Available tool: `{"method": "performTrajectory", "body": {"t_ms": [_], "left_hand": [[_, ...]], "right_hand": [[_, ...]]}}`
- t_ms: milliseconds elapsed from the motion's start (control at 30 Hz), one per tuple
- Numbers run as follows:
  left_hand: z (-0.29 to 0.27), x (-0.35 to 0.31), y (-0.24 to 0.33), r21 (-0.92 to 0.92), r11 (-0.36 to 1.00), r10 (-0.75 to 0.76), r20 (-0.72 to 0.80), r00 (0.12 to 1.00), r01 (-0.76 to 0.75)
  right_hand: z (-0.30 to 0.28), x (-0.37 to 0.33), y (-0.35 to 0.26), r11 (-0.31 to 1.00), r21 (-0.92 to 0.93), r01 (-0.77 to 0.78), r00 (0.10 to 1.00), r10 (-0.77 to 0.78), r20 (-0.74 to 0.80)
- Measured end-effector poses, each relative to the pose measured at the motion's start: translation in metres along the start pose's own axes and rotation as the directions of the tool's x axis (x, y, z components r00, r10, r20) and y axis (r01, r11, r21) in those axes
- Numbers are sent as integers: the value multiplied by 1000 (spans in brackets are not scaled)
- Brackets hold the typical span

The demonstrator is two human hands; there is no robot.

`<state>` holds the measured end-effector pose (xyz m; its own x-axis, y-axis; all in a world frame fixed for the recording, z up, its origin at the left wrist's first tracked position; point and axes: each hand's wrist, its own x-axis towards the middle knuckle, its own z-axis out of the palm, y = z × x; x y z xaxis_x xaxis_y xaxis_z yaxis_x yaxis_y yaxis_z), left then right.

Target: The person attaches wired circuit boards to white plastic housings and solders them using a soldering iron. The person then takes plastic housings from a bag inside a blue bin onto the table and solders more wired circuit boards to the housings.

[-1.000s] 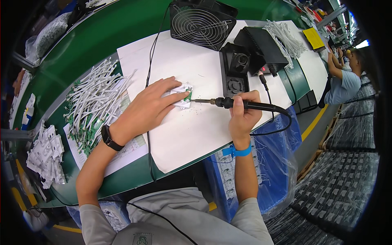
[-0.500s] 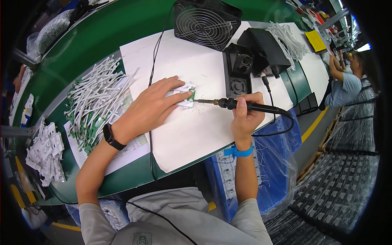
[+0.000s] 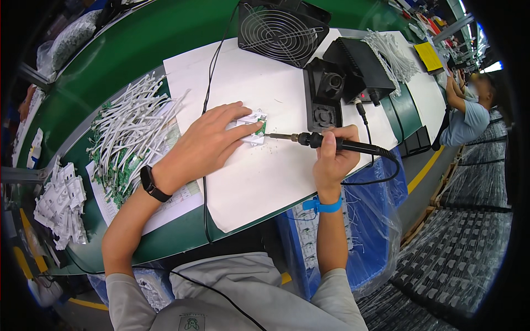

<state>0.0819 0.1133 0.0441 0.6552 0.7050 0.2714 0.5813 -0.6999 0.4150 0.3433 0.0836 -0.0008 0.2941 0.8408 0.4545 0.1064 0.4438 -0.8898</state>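
Note:
My left hand [image 3: 204, 138] lies over a small white plastic housing [image 3: 255, 140] and holds it down on the white sheet with the fingertips. Set in that housing is a little green circuit board [image 3: 262, 124], partly covered by my index finger. A black soldering iron [image 3: 356, 145] is gripped in my right hand [image 3: 334, 160], thumb on top and fingers curled round the handle. Its metal tip points left and reaches the board's near right edge. Whether tip and board touch, I cannot tell.
Left of my hand lie a heap of white cables with green boards [image 3: 124, 138] and a pile of white plastic parts [image 3: 62, 204]. Behind stand a black fan [image 3: 282, 34], a soldering iron holder [image 3: 324, 91] and a black box [image 3: 359, 66]. A blue plastic-lined bin [image 3: 367, 237] sits below the table edge.

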Motion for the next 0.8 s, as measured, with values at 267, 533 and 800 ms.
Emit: {"method": "performTrajectory", "body": {"t_ms": [267, 533, 800], "left_hand": [[1, 0, 0, 30, 1000, 8, 3, 1000, -8], [1, 0, -1, 31, 1000, -3, 11, 1000, 3], [21, 10, 19, 209, 971, -97, -101, 990, 116]], "right_hand": [[-1, 1, -5, 998, 39, -51, 997, 54, -61], [-1, 1, 6, 999, -41, 25, 999, -26, -24], [11, 12, -15, 994, 8, 111, 952, -104, -286]]}}
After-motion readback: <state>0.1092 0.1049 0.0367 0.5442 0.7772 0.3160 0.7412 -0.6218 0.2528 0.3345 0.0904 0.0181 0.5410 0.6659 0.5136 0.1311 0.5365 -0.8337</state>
